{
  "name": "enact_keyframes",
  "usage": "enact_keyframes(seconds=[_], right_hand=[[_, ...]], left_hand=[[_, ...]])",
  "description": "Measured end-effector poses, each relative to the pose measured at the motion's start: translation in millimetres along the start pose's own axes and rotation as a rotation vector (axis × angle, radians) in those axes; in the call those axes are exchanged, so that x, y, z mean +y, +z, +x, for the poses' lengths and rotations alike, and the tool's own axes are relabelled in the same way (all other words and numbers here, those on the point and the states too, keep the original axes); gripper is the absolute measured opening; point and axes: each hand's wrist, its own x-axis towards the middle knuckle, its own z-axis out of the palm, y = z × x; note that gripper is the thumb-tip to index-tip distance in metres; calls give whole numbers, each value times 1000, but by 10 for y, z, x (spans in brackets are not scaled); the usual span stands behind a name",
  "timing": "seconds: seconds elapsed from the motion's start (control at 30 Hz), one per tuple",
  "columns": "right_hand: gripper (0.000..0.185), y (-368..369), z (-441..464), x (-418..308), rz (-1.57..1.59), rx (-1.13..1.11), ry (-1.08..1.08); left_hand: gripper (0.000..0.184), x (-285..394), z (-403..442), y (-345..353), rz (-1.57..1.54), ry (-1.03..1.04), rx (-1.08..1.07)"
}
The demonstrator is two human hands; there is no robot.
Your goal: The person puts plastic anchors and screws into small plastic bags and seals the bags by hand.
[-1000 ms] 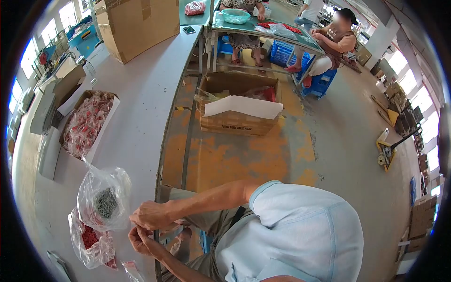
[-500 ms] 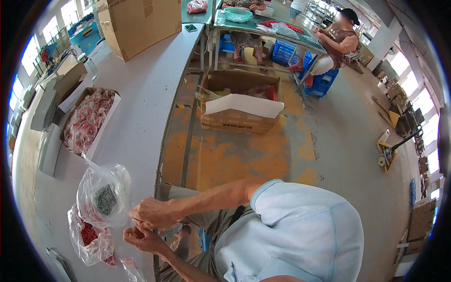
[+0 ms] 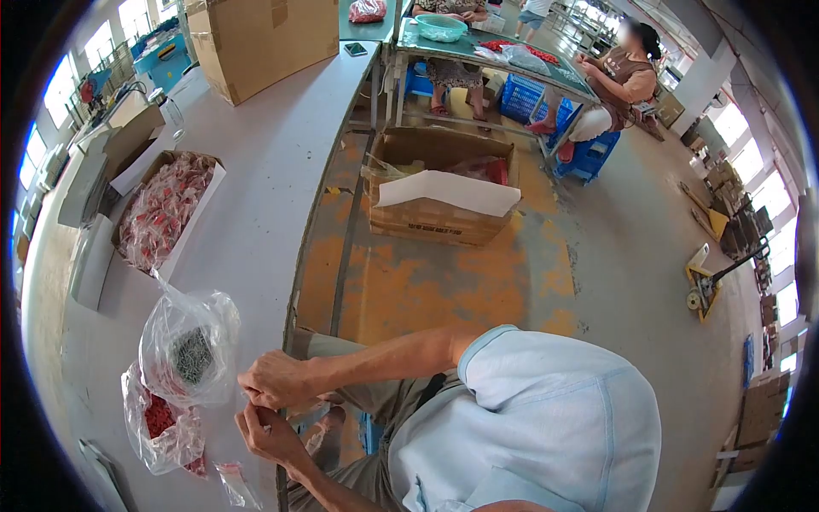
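Note:
Beside the table's edge, my right hand [image 3: 277,380] is closed, with its fingers bent and pressed together. My left hand [image 3: 271,435] is just below it in the view, also closed in a pinch, its fingertips close to the right hand's. Whatever they hold is too small or hidden to make out. Left of the hands lies an open clear plastic bag of small grey metal pieces [image 3: 193,354], perhaps screws or pins. Another clear bag, with small red pieces [image 3: 159,416], lies partly under it. A small flat clear bag [image 3: 235,485] rests near the table's edge.
An open box of bagged red items [image 3: 166,205] stands on the white table [image 3: 256,196]. Farther off are a large carton [image 3: 264,51], a bottle [image 3: 171,115] and a phone [image 3: 356,49]. An open carton [image 3: 444,218] sits on the floor. Co-workers sit at a green table [image 3: 469,51].
My left hand has turned and risen slightly toward the right hand. Both hands are a little farther right in the view, which has itself shifted slightly. The bags lie as before.

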Motion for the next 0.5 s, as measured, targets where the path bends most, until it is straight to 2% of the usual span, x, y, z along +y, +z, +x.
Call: enact_keyframes(seconds=[0.13,0.2,0.23,0.27,0.3,0.33,0.4,0.43,0.5], right_hand=[[28,-63,6,16,93,95,-25],[37,-27,52,147,-11,401,-376],[37,-3,46,200,-14,399,-377],[40,25,37,247,58,258,-364],[44,-20,40,209,128,116,-349],[44,-71,23,176,125,116,-350],[40,-195,-33,94,457,-286,0],[40,-195,-32,108,454,-288,-1],[31,-197,-36,137,657,-314,91]], left_hand=[[11,-217,-31,59,-229,-1,19],[11,-267,-61,36,-345,-42,43],[11,-173,-48,-73,-390,-118,-60],[12,-120,-36,-126,-436,-192,-162],[12,-145,-42,-120,-439,-191,-160],[12,-196,-60,-119,-506,-214,-182],[12,-219,-68,-134,-576,-237,-200],[11,-200,-69,-170,-677,-280,-213],[11,-193,-92,-188,-780,-323,-226]])
